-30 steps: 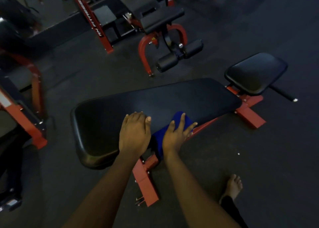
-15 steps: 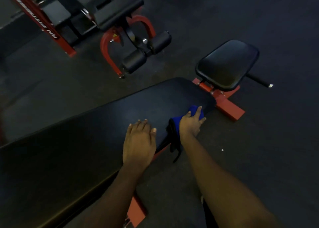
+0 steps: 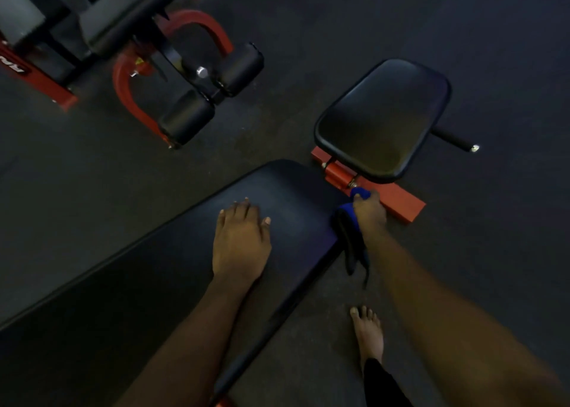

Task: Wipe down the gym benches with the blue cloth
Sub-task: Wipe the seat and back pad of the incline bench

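Head view.

- Bench surface (image 3: 154,268): a long black pad, running from lower left to centre. Its rounded far end is seen just short of the seat pad, with a narrow gap between the two.
- Seat pad (image 3: 382,120): black, with rounded corners, mounted on the red frame (image 3: 401,201). A black handle bar (image 3: 453,138) projects from beneath it to the right.
- Left hand (image 3: 242,240): laid flat on the bench surface, fingers straight and close together, set back from the near long edge.
- Right hand (image 3: 368,209): fingers curled round the blue cloth (image 3: 350,218), held at the near corner of the pad's far end, just beside the red frame.
- Blue cloth: bunched under the right hand, its loose part hanging below the pad's edge.
- Bare foot (image 3: 368,335): planted on the floor (image 3: 478,52) just beside the near long edge.
- Floor: dark, with open stretches seen right of the seat pad and left of the bench.
- Roller-pad machine (image 3: 216,92): red-framed, at upper left, well apart from the bench.
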Motion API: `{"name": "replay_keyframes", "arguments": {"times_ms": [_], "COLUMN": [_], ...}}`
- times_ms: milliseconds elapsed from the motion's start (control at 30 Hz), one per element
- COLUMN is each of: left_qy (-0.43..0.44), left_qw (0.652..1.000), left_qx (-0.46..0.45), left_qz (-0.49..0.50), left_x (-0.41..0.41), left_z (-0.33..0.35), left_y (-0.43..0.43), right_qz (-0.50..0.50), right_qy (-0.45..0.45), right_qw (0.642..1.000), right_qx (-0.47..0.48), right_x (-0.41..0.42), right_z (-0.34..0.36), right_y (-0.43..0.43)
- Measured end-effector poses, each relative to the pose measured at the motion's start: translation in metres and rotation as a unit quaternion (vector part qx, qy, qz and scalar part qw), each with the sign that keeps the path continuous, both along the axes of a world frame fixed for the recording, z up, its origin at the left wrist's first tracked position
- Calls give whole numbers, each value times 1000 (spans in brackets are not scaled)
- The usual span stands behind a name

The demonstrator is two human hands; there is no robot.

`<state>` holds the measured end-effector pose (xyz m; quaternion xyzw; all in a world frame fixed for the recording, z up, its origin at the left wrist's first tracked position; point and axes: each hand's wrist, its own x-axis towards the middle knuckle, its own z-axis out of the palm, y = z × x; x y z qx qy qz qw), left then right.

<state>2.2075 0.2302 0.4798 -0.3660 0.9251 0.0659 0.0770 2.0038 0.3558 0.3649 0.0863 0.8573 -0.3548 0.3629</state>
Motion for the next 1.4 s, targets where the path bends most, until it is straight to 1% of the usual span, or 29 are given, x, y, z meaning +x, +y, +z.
{"name": "replay_keyframes", "arguments": {"times_ms": [33,67,133,167,233,333,400,467,567,633,700,833,900,967,1000,1033,1067,1100,1133,1167,1200,1233,1300,1333,1367,1400], "left_qy": [-1,-9,-34,-55,-102,-149,-158,-158,-163,-163,-150,-146,-146,-149,-153,-160,-165,-172,-176,-174,-176,-176,-165,-158,-151,-146], "left_qw": [1000,1000,997,993,983,973,969,967,966,965,967,968,962,952,947,944,940,938,934,931,929,928,931,932,934,936], "left_qx": [-10,-22,-27,-10,32,83,109,116,126,130,130,145,170,188,192,189,190,188,192,194,197,199,196,196,196,195], "left_qz": [5,15,66,102,152,154,155,161,158,161,159,144,159,191,208,216,232,236,246,256,259,260,260,261,257,256], "left_x": [-10,-24,-46,-56,-68,-77,-80,-79,-80,-82,-83,-83,-78,-66,-58,-49,-35,-29,-22,-14,-10,-6,2,7,11,20], "left_z": [-4,-10,-19,-23,-25,-28,-30,-29,-29,-28,-27,-25,-19,-11,-5,-1,2,5,8,13,16,21,30,34,36,40], "left_y": [-10,-24,-51,-65,-84,-100,-107,-110,-109,-106,-108,-111,-116,-127,-133,-139,-142,-145,-144,-144,-143,-140,-136,-134,-133,-132], "right_qz": [61,128,250,292,349,412,443,453,414,387,383,397,443,512,557,607,661,688,704,711,707,700,681,675,675,682], "right_qy": [19,56,128,154,190,196,157,100,54,56,74,93,87,83,91,104,114,120,122,116,99,79,63,61,62,64], "right_qw": [998,990,960,944,917,888,879,880,896,905,906,902,887,853,824,786,739,712,693,686,691,702,729,735,734,726], "right_qx": [2,2,-8,-12,-19,-58,-88,-97,-154,-168,-163,-144,-99,-57,-51,-56,-61,-74,-89,-105,-115,-103,-36,4,40,61], "right_x": [-9,-16,-18,-21,-31,-46,-53,-63,-70,-67,-68,-71,-71,-62,-52,-38,-18,-6,4,8,2,-8,-28,-33,-32,-22], "right_z": [-3,-5,-1,-1,-4,-12,-16,-23,-30,-33,-37,-33,-25,-8,3,14,25,33,37,40,40,37,35,34,35,37], "right_y": [0,-3,-12,-18,-35,-93,-143,-167,-130,-89,-73,-120,-164,-206,-222,-235,-243,-245,-242,-241,-238,-236,-242,-247,-253,-258]}}
